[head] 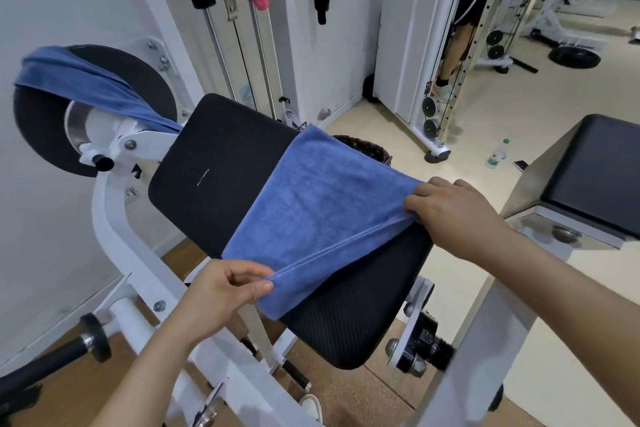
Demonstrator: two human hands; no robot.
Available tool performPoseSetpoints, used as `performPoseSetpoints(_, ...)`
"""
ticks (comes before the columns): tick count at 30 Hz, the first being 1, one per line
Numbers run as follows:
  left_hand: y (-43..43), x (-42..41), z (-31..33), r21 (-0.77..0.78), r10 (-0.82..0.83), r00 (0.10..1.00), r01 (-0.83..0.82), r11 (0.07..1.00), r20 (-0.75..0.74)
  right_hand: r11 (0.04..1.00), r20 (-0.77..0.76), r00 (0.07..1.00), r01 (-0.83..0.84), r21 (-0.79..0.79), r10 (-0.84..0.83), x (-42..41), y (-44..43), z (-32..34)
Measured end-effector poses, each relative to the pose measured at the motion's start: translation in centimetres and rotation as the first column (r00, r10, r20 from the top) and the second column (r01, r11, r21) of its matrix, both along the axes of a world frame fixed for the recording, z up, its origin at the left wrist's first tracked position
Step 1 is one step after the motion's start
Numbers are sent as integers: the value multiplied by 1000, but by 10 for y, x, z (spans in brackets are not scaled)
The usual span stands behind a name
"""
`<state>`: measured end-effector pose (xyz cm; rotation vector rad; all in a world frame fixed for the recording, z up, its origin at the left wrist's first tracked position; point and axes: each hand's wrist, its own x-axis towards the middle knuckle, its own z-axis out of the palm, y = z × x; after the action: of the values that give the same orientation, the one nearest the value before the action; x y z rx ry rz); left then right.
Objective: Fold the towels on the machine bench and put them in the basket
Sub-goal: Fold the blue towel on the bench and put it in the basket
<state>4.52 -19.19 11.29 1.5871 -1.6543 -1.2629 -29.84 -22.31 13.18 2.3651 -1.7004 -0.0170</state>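
Currently towel (pixel 318 204) is pinched at one hem corner by left hand (pixel 221 291), the other gripped by right hand (pixel 453 215); judged soft, light, limp, so best held by corners.

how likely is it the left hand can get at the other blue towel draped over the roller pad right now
Probably yes, but not this instant: the left hand pinches a corner of the bench towel. Once freed, it looks to have open air up to the draped towel on its own side.
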Motion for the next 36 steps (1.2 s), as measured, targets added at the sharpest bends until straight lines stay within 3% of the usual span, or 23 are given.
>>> performPoseSetpoints(4, -10, 31, 25, -200, 142, 986, -121, 972, 92, 994, 221, 969, 95, 61, -106, 27, 2, 33)
performPoseSetpoints(8, -24, 73, 59, -392, 256, 947, -165, 905, 192, 992, 488, 871, -9, 130, -56, 65, 7, 71)
performPoseSetpoints(11, -31, 107, 95, -526, 349, 913, -194, 828, 213, 935, 706, 702, -183, 305, -93, 91, 14, 104)
performPoseSetpoints(13, -35, 125, 121, -609, 397, 888, -185, 772, 234, 825, 799, 581, -367, 430, -157, 109, 21, 123)
performPoseSetpoints(15, -45, 138, 145, -655, 450, 864, -208, 727, 226, 753, 845, 498, -475, 456, -197, 126, 23, 135)
performPoseSetpoints(18, -69, 153, 169, -701, 493, 850, -239, 672, 183, 735, 891, 360, -518, 438, -277, 144, 11, 140)
performPoseSetpoints(20, -90, 156, 176, -696, 478, 867, -254, 671, 144, 746, 887, 357, -494, 446, -293, 150, -3, 134)
performPoseSetpoints(23, -134, 155, 165, -624, 423, 890, -236, 745, 168, 764, 860, 381, -422, 488, -339, 152, -26, 109)
performPoseSetpoints(28, -226, 143, 104, -513, 282, 881, -53, 857, 379, 825, 789, 390, -117, 553, -474, 159, -67, 45)
performPoseSetpoints(32, -296, 125, 51, -379, 95, 857, 123, 917, 507, 835, 734, 406, 183, 519, -545, 161, -97, 2)
performPoseSetpoints(36, -339, 104, 25, -343, -3, 868, 199, 918, 497, 809, 727, 366, 358, 465, -580, 165, -115, -10)
